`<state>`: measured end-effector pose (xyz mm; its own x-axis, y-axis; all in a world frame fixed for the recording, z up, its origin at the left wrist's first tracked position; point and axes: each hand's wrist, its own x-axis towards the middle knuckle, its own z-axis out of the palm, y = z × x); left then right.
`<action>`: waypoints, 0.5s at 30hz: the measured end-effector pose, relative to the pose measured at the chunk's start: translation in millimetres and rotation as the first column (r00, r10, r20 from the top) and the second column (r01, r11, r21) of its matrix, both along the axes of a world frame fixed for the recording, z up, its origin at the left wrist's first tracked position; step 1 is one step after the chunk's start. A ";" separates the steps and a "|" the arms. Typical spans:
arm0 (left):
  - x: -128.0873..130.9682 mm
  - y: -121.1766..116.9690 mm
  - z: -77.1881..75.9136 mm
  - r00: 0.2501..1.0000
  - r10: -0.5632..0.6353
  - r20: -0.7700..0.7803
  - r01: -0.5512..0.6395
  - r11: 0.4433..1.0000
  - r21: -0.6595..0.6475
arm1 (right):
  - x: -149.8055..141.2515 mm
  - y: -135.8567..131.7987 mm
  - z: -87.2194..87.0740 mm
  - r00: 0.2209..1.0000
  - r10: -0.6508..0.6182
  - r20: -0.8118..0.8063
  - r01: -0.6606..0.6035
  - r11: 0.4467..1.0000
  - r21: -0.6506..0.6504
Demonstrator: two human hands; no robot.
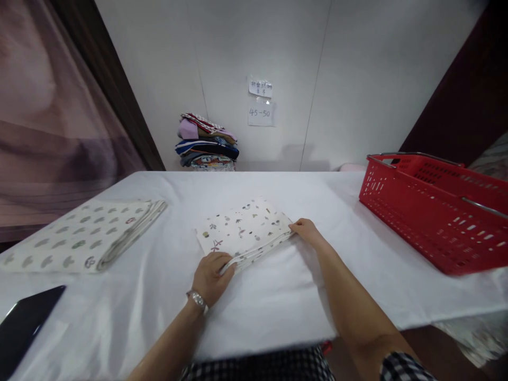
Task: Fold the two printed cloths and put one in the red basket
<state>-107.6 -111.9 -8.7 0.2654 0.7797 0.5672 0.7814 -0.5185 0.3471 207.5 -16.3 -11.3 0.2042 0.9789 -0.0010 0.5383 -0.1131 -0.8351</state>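
Left: cream folded fabric with grey motifs (85, 233) is lying on the white-draped table (270, 307) | Centre: left hand (211, 276) is pinching, between thumb and fingers, the near corner of a white plant-printed folded cloth (246, 225) lying mid-table; right hand (307, 231) is pinching its right corner | Right: red perforated plastic basket (416, 217) is standing.

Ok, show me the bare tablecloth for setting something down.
Bare white tablecloth lies between the right hand and the red shopping basket, and behind the leafy folded cloth. The left side is crowded: a grey-patterned folded cloth and a black device.
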 end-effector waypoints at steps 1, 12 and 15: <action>0.0 0.2 -0.1 1.000 0.001 0.003 -0.001 1.000 0.002 | -0.2 0.2 -0.7 1.000 0.003 -0.024 -0.002 1.000 0.010; -1.4 -0.1 0.2 1.000 -0.006 0.018 0.006 1.000 -0.020 | 2.3 1.4 -0.8 0.992 0.032 -0.122 -0.027 0.999 0.048; -1.0 0.0 0.9 1.000 -0.004 0.011 0.004 1.000 -0.005 | 3.5 2.0 -1.7 0.994 0.016 -0.105 -0.010 0.998 0.054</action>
<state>-108.6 -111.9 -7.7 0.2624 0.7815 0.5661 0.7755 -0.5199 0.3582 211.1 -14.2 -12.9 0.1927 0.9808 0.0302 0.4481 -0.0605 -0.8920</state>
